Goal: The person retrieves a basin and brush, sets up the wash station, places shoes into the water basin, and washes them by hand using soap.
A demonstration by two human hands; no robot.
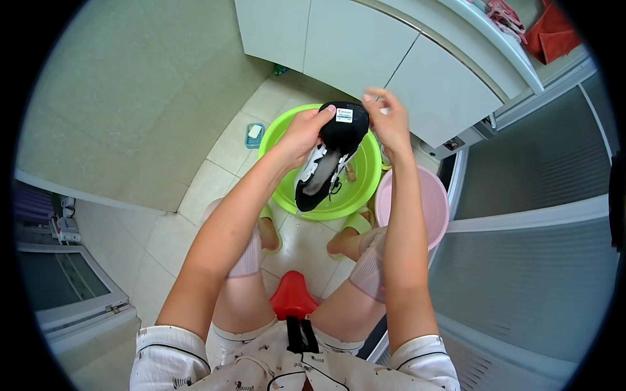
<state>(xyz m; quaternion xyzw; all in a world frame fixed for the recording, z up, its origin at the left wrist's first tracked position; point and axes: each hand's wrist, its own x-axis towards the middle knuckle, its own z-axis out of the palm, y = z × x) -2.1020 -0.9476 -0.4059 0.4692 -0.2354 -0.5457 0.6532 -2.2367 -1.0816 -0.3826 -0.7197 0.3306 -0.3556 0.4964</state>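
A black and white sneaker (317, 174) is held over a green basin (372, 176), its opening facing up. My left hand (304, 135) grips the sneaker's black tongue (344, 135), thumb on top beside a white label (343, 115). On the other side, my right hand (389, 120) is close beside the tongue's edge. Its fingers are curled in a pinch and slightly blurred, and whatever may be between them cannot be made out. Dark laces hang at the sneaker's side. Inside the basin lies a small brownish object (351, 173), partly hidden by the sneaker.
A pink basin (435, 207) stands right of the green one. Left of it, a blue soap dish (254, 135) with pale soap lies on the tiles. White cabinets (355, 49) line the far side, and frosted panels (521, 156) the right. A red stool (293, 294) is beneath me.
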